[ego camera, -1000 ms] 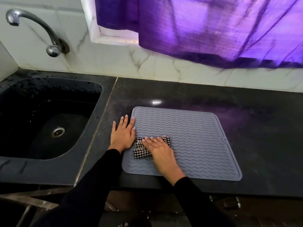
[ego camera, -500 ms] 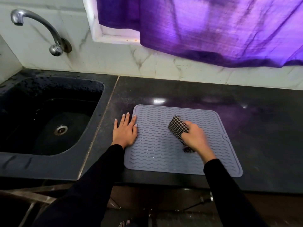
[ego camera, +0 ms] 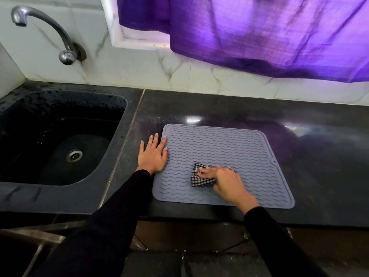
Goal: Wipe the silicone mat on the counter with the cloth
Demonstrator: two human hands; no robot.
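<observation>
A grey silicone mat (ego camera: 223, 148) with wavy ridges lies flat on the black counter (ego camera: 299, 140), close to its front edge. A folded black-and-white checked cloth (ego camera: 196, 177) rests on the mat's near middle. My right hand (ego camera: 225, 183) presses down on the cloth with fingers pointing left, covering its right part. My left hand (ego camera: 152, 154) lies flat with fingers spread, on the counter at the mat's left edge, index finger and thumb side resting on the mat.
A black sink (ego camera: 58, 140) with a metal drain sits left of the counter, under a curved chrome tap (ego camera: 50, 33). A marble-tiled wall (ego camera: 179, 70) backs the counter. A purple curtain (ego camera: 259, 33) hangs over the window above.
My right hand swept the cloth from the mat's left to its upper middle, lifted on edge, and now has brought it back down flat on the near middle. The left hand stayed put.
</observation>
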